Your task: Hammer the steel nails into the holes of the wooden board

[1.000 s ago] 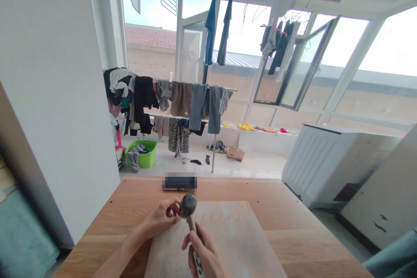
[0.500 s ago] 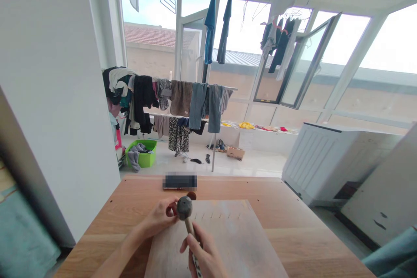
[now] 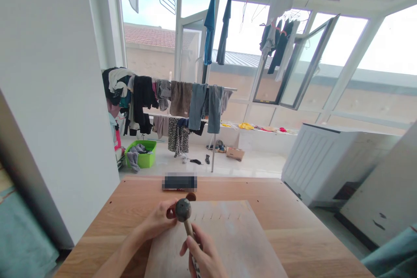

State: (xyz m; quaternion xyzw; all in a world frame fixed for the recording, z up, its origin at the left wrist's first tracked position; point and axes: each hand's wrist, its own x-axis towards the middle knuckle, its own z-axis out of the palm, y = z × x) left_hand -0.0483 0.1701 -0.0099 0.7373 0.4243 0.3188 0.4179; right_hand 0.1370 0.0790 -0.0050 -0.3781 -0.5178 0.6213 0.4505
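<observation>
My right hand (image 3: 206,253) is wrapped round the handle of a ball-headed hammer (image 3: 183,210). The hammer's rounded grey head is raised over the left upper part of a pale wooden board (image 3: 228,243). Close beside the head, my left hand (image 3: 159,220) rests at the board's left edge with thumb and fingertips pinched together. Whatever those fingertips hold is hidden behind the hammer head. Several thin nails (image 3: 220,216) stand upright in a row across the far part of the board.
Under the board is a wooden table (image 3: 312,247). A dark pixelated box (image 3: 180,181) and a small round brown object (image 3: 191,196) lie beyond the hammer. Past the table stand a laundry rack (image 3: 213,152), a green basket (image 3: 150,160) and a white cabinet (image 3: 309,160).
The hammer head has shifted very slightly left and down. My left hand keeps its pinch at the board's edge, and the nails stand as before.
</observation>
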